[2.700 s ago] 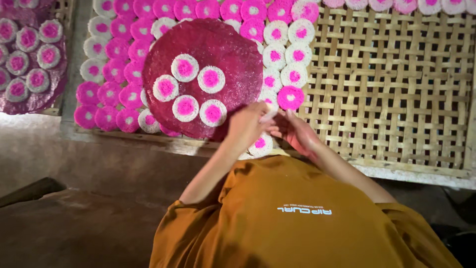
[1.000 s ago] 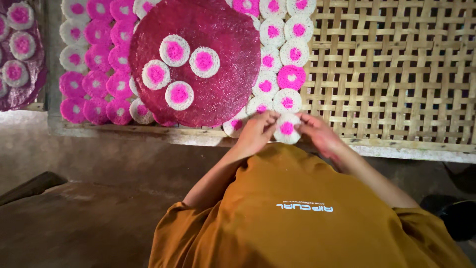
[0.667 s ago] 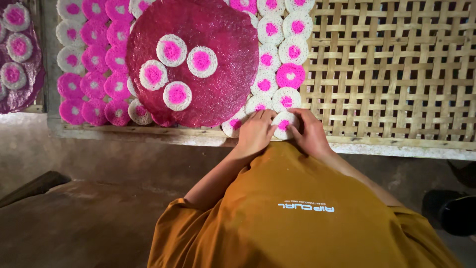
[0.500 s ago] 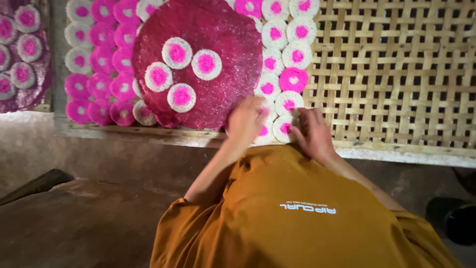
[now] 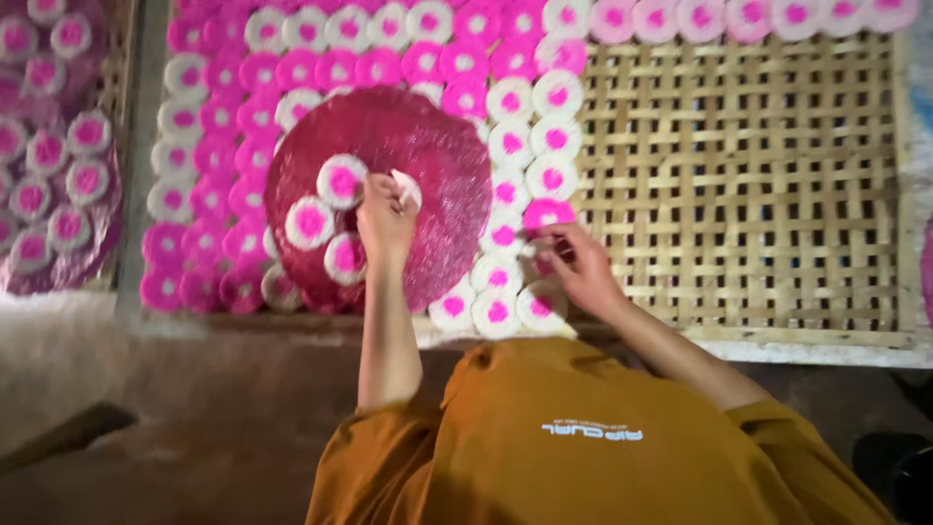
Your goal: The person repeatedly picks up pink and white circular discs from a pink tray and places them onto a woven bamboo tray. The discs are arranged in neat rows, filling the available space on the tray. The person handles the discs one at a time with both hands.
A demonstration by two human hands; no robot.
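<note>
Both hands' fingers pinch: left hand [image 5: 384, 219] grips a disc [image 5: 406, 187]; right hand [image 5: 578, 267] another, blurred

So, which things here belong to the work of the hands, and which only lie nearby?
In use:
- left hand on a white-and-pink disc
- round magenta tray holding discs
- right hand at the disc rows
- woven bamboo rack

Lying about:
- second tray of discs, far left
</note>
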